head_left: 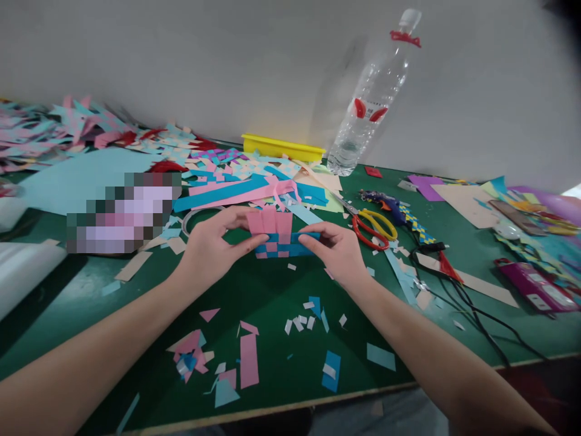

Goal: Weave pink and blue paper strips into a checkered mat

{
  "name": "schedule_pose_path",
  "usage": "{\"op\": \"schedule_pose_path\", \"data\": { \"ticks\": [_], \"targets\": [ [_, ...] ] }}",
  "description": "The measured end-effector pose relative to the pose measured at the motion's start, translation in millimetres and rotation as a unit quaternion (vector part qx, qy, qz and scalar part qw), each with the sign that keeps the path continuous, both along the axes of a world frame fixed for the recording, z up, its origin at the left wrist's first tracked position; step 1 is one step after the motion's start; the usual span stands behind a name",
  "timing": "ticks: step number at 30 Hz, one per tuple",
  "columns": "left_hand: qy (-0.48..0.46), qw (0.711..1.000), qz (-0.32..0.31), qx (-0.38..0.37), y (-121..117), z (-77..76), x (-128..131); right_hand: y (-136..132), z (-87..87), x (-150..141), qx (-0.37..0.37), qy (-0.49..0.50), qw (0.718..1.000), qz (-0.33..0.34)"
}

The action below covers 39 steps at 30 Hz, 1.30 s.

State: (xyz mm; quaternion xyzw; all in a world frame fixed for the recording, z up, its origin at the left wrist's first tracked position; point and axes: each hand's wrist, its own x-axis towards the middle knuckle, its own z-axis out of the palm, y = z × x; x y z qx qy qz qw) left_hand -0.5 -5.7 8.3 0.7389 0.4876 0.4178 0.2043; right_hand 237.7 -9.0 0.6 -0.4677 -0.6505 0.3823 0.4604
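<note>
A small woven piece of pink and blue paper strips [272,237] is held up between my two hands, over the green table. My left hand [218,245] pinches its left side, thumb in front and fingers behind. On the other side, my right hand [338,245] pinches the blue strip ends between thumb and fingers. Pink strip ends stand upright at the top of the weave; blue and pink squares alternate along its lower part. Just beyond lie long blue and pink paper strips [227,192]. Red and yellow scissors [372,230] rest right of my right hand.
Paper scraps [249,360] litter the green tabletop [272,303] toward its front edge. A tall clear bottle [370,103] leans by the wall near a yellow tray [284,148]. Strip piles [59,130] fill the back left. Black cables [472,309] and a purple packet [535,287] lie right.
</note>
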Motion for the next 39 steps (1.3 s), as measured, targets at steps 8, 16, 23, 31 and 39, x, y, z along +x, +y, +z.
{"op": "schedule_pose_path", "data": {
  "ticks": [8,16,23,31,39],
  "targets": [
    [0.001,1.0,0.002,-0.028,1,0.8,-3,-2,3.1,-1,0.045,-0.081,0.996,-0.003],
    [-0.011,0.997,-0.028,-0.077,5,1.5,-5,-4,2.6,-1,0.053,-0.099,0.994,0.006],
    [-0.062,0.984,-0.083,-0.143,4,2.3,6,-6,3.0,-3,0.07,-0.12,0.99,0.027],
    [-0.107,0.973,-0.078,-0.188,-5,7.4,12,-11,2.6,-3,0.19,-0.136,0.972,0.034],
    [-0.081,0.985,-0.061,-0.141,-5,5.4,11,-8,-0.7,-2,0.272,-0.173,0.945,0.048]
  ]
}}
